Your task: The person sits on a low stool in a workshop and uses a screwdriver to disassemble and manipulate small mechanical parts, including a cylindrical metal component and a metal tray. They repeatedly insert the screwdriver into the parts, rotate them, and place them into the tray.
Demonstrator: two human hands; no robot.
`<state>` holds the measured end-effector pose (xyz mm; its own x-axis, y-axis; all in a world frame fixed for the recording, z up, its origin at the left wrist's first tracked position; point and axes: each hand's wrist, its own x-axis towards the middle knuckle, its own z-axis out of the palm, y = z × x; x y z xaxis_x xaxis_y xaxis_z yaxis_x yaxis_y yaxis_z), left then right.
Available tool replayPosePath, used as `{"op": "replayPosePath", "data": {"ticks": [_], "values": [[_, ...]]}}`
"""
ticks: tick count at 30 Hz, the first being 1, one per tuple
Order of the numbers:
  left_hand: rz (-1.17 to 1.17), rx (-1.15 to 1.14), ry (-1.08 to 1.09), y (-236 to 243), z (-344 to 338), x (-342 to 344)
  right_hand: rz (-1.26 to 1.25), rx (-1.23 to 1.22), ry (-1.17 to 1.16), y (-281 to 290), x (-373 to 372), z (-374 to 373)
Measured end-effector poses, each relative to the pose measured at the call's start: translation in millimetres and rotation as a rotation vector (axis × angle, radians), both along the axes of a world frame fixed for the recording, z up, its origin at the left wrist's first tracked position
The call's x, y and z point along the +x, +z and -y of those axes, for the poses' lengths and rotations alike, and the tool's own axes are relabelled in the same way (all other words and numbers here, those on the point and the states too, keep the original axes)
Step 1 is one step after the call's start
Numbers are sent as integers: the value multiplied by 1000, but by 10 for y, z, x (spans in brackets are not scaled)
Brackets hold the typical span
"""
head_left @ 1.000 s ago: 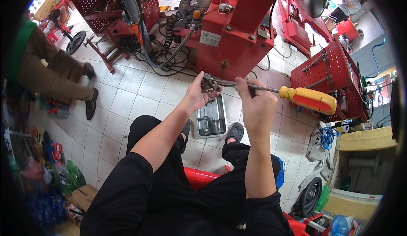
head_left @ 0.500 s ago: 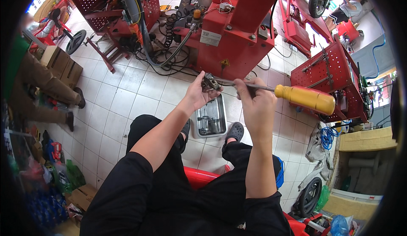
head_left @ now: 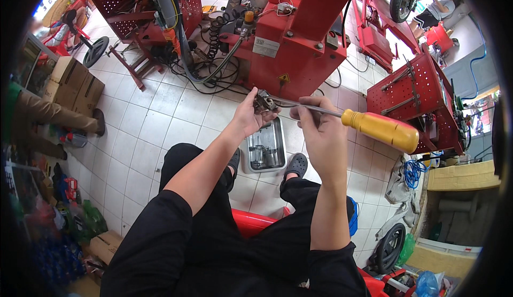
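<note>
Two bare hands, one screwdriver, one small metal part, all held above a white tiled floor [head_left: 144,116]; listed from left to right.

Co-worker's leg [head_left: 59,111], brown trouser, dark shoe, at the floor's left edge. Cardboard boxes [head_left: 80,86], brown, standing just beyond the leg.

Left hand [head_left: 249,119]: fingers curled under the metal part [head_left: 265,102], thumb against its left side. Part: dark and silvery, irregular; its own long axis cannot be told.

Metal tray [head_left: 282,142]: rectangular, silvery, on the floor below the hands; loose metal pieces [head_left: 264,157] toward its near edge. Machine base [head_left: 304,67]: red, beyond the tray's far edge.

Right hand [head_left: 326,137]: thumb and fingers pinching the screwdriver [head_left: 382,130] about the shaft; pressure cannot be told. Screwdriver: yellow handle with red panel; long axis nearly crosswise, tip pointing left at the part, handle end right and slightly nearer the wearer. Tip seating cannot be told.

Perforated cart [head_left: 387,91]: red, beyond the handle. Hose [head_left: 414,173]: blue, coiled, near the floor's right edge.
</note>
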<state>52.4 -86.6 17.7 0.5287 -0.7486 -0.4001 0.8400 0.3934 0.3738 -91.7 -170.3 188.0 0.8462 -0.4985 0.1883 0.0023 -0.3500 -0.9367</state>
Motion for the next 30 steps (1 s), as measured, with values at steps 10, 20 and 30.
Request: {"op": "replayPosePath", "data": {"ticks": [10,20,30], "values": [[38,9,-8,12,-9,-13,-20,-215,-52,76,15,-22],[1,147,55,-17,-5,43,-245,-134,279,102,-102,116],[-7,178,44,34,-81,66,-122,-759,331,36,-162,-550]]}}
